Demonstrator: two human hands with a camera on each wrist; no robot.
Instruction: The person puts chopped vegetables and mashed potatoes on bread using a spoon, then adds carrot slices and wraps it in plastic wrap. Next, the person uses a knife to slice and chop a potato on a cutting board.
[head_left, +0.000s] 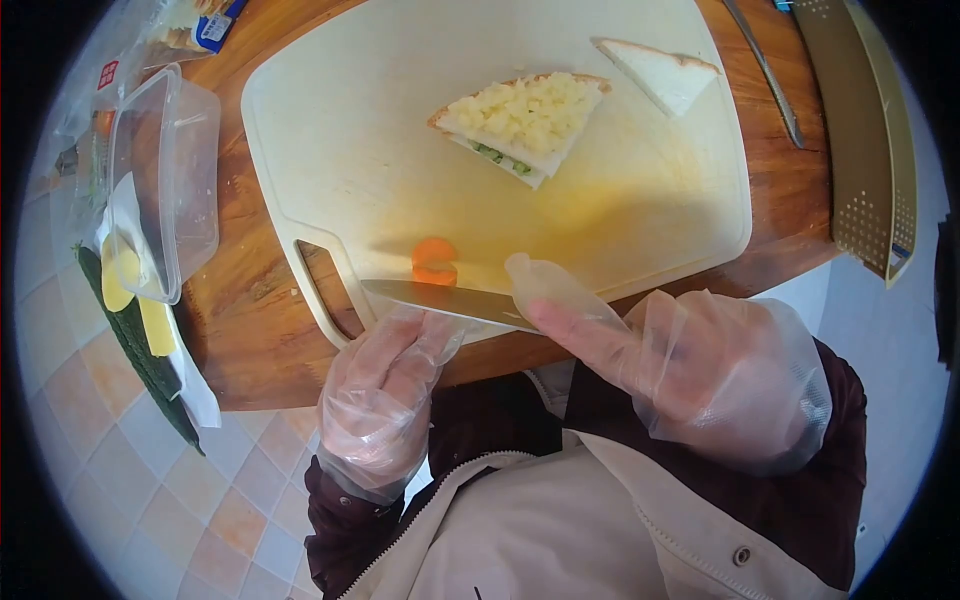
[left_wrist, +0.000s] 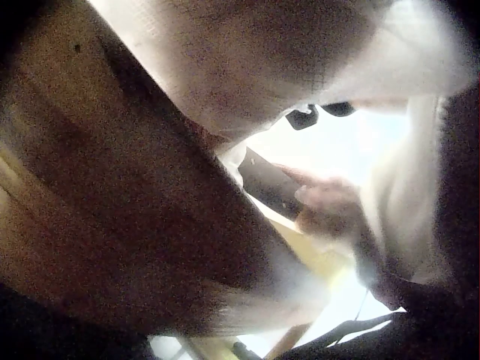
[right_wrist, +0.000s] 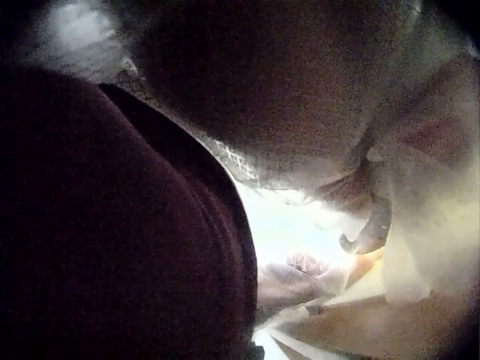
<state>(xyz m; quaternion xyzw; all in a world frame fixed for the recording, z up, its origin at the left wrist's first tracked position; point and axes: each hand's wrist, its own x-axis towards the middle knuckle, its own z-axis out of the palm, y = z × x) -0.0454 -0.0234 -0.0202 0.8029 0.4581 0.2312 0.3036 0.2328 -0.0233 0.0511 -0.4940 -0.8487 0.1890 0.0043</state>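
The wooden counter (head_left: 250, 330) is carrying a pale cutting board (head_left: 330, 150), which is holding a triangular sandwich half (head_left: 525, 125) and a spare bread triangle (head_left: 665, 72) near its far edge. Both hands are wearing clear plastic gloves. The right hand (head_left: 690, 365) is gripping the knife (head_left: 440, 300), fingers curled round its handle end, forefinger lying along the blade. The left hand (head_left: 385, 385) is sitting at the board's near edge under the blade (whether it is clamping anything I cannot tell). A carrot piece (head_left: 434, 262) is lying just beyond the blade.
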